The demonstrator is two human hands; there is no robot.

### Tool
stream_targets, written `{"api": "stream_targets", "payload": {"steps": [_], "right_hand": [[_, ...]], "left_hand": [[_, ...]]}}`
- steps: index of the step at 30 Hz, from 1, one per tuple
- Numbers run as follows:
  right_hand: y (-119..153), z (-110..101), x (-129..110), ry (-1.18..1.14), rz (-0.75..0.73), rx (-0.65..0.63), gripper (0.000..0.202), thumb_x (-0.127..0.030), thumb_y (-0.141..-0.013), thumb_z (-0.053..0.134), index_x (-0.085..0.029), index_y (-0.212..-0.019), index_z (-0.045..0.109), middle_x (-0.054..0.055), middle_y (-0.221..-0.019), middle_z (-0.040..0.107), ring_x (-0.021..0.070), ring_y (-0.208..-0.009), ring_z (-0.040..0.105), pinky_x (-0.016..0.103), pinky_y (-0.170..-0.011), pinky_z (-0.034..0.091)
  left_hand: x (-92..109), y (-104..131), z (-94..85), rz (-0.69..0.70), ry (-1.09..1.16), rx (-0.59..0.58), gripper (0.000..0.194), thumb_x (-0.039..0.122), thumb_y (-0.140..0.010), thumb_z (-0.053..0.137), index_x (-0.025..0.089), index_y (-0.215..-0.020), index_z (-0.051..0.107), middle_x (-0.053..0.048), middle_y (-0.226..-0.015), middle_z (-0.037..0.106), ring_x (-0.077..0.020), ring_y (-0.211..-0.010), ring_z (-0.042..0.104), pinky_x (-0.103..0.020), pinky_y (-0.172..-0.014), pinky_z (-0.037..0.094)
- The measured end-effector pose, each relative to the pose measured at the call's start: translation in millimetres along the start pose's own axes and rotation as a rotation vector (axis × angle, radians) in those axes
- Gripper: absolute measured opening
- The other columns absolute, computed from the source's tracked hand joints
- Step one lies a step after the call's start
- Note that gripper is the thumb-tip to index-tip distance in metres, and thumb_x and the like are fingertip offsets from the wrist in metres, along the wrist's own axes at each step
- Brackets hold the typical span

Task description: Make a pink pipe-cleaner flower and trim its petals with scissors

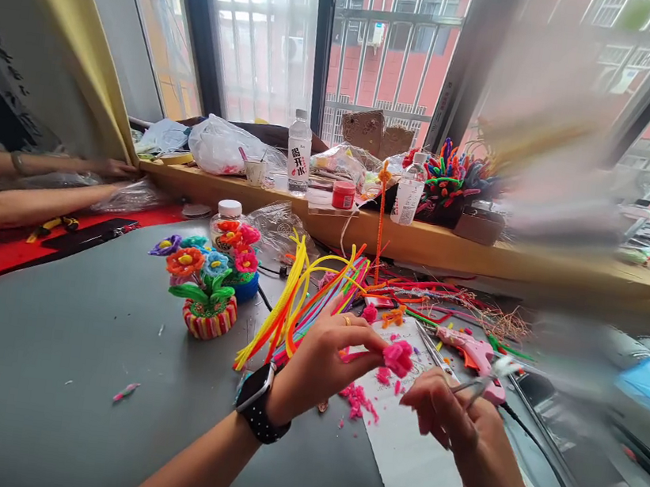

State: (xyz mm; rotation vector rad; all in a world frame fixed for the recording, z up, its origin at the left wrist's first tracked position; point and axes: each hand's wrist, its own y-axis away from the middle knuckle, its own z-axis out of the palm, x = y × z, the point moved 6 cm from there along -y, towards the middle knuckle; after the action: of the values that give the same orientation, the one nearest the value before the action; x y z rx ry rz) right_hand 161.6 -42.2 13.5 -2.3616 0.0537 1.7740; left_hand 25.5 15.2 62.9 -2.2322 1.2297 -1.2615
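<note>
The left hand [330, 360], near the middle of the frame, pinches a small, fuzzy, bright pink flower [398, 358] between its thumb and fingers. A black watch [256, 388] is on that wrist. The right hand [461, 417], at the lower right of the frame, has its fingers curled around a silver metal tool [478, 387]. The tool is blurry, but it looks like scissors. The two hands are near each other, and the pink flower is on the side facing the right hand.

Under them, a white sheet of paper [421, 468] lies on the gray desk [98, 421]. Small bits of pink fluff [359, 401] are by its left edge. Just above the right hand is a pink glue gun [470, 349]. Long fuzzy sticks in yellow, orange and other colors [284, 306] lie in the middle. Left of them stands a striped round pot [210, 318] with fuzzy flowers in it.
</note>
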Motion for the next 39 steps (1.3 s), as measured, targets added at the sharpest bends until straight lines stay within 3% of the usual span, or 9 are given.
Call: {"api": "stream_targets", "payload": {"steps": [4, 9, 12, 35, 39], "right_hand": [[4, 22, -1, 0.056, -0.066, -0.312, 0.073, -0.076, -0.066, 0.022, -0.015, -0.064, 0.061, 0.004, -0.061, 0.052, 0.0137, -0.054, 0.044, 0.027, -0.052, 0.036], [11, 36, -2, 0.046, -0.062, -0.466, 0.069, -0.074, -0.067, 0.025, -0.015, -0.068, 0.06, 0.003, -0.066, 0.055, 0.0129, -0.058, 0.044, 0.025, -0.055, 0.036], [14, 40, -4, -0.001, -0.035, -0.527, 0.067, -0.074, -0.066, 0.028, -0.014, -0.067, 0.059, 0.002, -0.065, 0.056, 0.0113, -0.056, 0.043, 0.023, -0.054, 0.035], [10, 42, 8, -0.022, 0.08, -0.48, 0.065, -0.074, -0.064, 0.037, -0.014, -0.043, 0.052, -0.004, -0.039, 0.033, 0.0062, -0.039, 0.03, 0.022, -0.041, 0.02], [8, 41, 9, 0.026, 0.094, -0.435, 0.065, -0.074, -0.064, 0.035, -0.016, -0.039, 0.048, -0.005, -0.036, 0.029, 0.0059, -0.036, 0.027, 0.022, -0.041, 0.022]], "left_hand": [[-2, -1, -5.0, -0.039, 0.046, 0.035, 0.01, 0.026, -0.074, 0.058, 0.019, -0.07, 0.064, 0.0, -0.069, 0.065, -0.0118, -0.065, 0.058, -0.031, -0.081, 0.041], [-2, -1, -6.5, -0.005, 0.076, 0.059, 0.007, 0.021, -0.073, 0.059, 0.019, -0.072, 0.066, -0.001, -0.071, 0.065, -0.0115, -0.068, 0.058, -0.024, -0.066, 0.046], [-1, -1, -5.1, 0.015, 0.052, 0.048, 0.007, 0.019, -0.072, 0.059, 0.019, -0.074, 0.066, -0.001, -0.072, 0.065, -0.011, -0.067, 0.058, -0.023, -0.065, 0.047], [-2, 0, -3.2, 0.034, -0.06, 0.021, 0.008, 0.02, -0.074, 0.058, 0.02, -0.074, 0.067, 0.001, -0.071, 0.066, -0.0104, -0.067, 0.058, -0.024, -0.069, 0.044], [-1, 1, -4.5, 0.007, -0.092, 0.043, 0.005, 0.021, -0.072, 0.06, 0.02, -0.071, 0.065, 0.002, -0.07, 0.065, -0.0104, -0.067, 0.058, -0.031, -0.084, 0.038]]}}
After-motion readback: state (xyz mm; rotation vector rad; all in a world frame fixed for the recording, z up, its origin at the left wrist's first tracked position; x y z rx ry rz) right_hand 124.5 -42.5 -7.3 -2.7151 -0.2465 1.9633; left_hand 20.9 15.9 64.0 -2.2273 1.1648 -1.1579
